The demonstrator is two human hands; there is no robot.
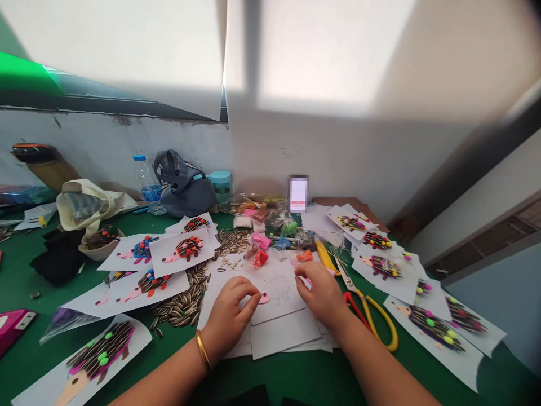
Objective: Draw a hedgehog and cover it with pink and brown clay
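A white sheet (283,309) with a dotted hedgehog outline (278,287) lies before me on a small stack of paper. A pink clay head (264,298) with a dark nose sits at the outline's left end. My left hand (234,313), with a gold bangle at the wrist, is beside that head, thumb and forefinger pinched together; anything between them is too small to make out. Over the sheet's right side is my right hand (322,293), its fingers curled. A bit of pink clay (307,280) shows between its finger and thumb, partly hidden.
Sunflower seeds (186,296) are heaped at left. Finished hedgehog cards (180,252) lie on both sides. Yellow-handled scissors (363,304) and a red-handled tool (354,309) rest by my right forearm. Clay packets (261,242), a phone (299,194) and a bag (186,189) stand behind.
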